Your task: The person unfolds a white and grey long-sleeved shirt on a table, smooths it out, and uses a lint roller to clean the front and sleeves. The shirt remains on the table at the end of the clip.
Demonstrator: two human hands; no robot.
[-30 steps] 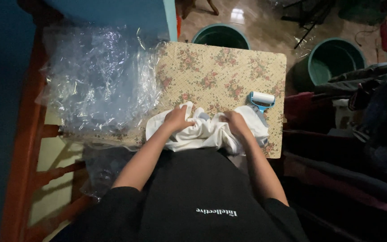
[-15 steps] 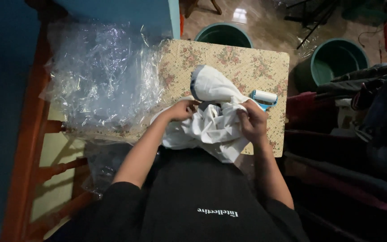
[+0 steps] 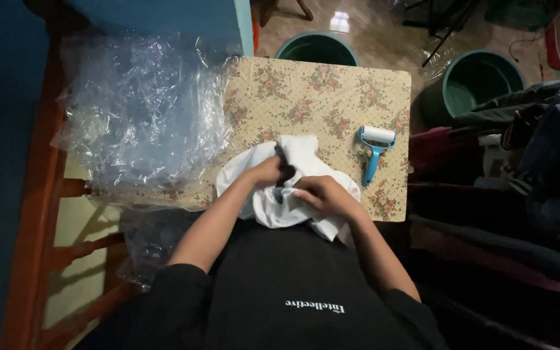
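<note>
Both hands bunched into a white garment at the near edge of the bench.

The white garment (image 3: 296, 185) lies crumpled on the flower-patterned bench (image 3: 332, 91), spilling over its near edge toward the person's lap; the left hand (image 3: 268, 171) sits on its upper left fold, fingers curled and pinching the cloth; the right hand (image 3: 321, 196) rests lower and to the right, fingers closed on a gather of the same cloth, so the garment lies under and between the two; a small dark patch shows in the cloth between them, too dim to make out; a blue-handled lint roller (image 3: 374, 150) lies just beside the garment on the right, apart from it; a heap of clear plastic wrap (image 3: 140, 110) covers the bench's left side.
</note>
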